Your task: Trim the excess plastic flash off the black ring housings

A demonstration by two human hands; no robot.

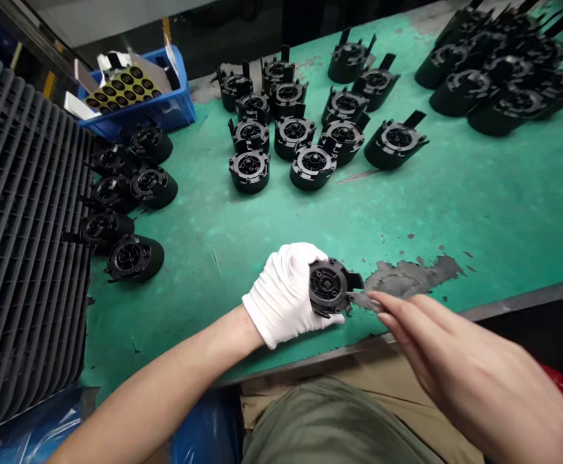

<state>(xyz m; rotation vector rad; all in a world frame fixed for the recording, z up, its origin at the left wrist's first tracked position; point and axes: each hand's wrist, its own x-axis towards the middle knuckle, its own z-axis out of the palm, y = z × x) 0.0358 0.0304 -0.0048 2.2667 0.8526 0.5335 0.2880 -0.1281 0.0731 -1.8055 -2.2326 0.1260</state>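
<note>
My left hand point(288, 293), in a white glove, is wrapped around a round black plastic housing point(327, 285) just above the table's front edge. The housing's open-looking, ribbed face is turned up toward me, and a flat tab sticks out on its right side. My bare right hand point(436, 341) is closed in a pinch on a thin, pale pointed tool point(360, 295). The tool's tip meets or nearly meets the right rim of the housing. Most of the tool is hidden by my fingers, so its exact kind does not show.
Similar black housings stand in groups on the green table point(204, 258): at left point(136, 258), back middle point(311, 166) and back right point(503, 96). A blue bin point(179, 96) holds a sheet of round stickers point(126, 87). Grey stacked trays point(24, 238) rise along the left edge.
</note>
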